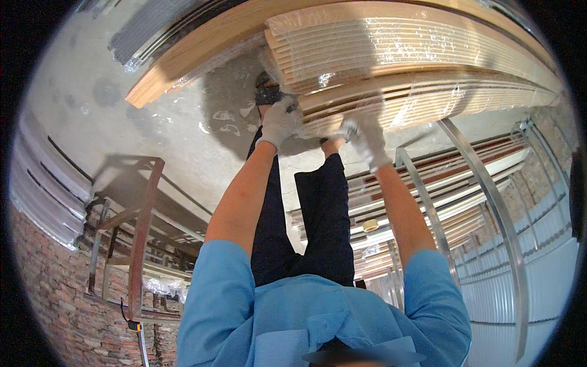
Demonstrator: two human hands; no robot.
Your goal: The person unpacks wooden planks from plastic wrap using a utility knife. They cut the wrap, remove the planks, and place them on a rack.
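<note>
In front of my feet lies a long bundle of wood-coloured slats (422,101), wrapped in shiny clear film. My left hand (282,124), in a whitish work glove, is closed at the bundle's left end. Also gloved, my right hand (367,139) is curled at the near edge of the same bundle, a little to the right; its fingertips are partly lost against the glossy film. Just beyond it rests a larger film-wrapped bundle of pale ribbed panels (391,43).
A long wooden board (159,76) runs behind the bundles. Grey wrapped profiles (156,33) lie at the far left. A rusty metal frame (145,238) with a tape measure (134,326) stands at left. Metal bars (489,196) and stacked strips (428,183) are at right.
</note>
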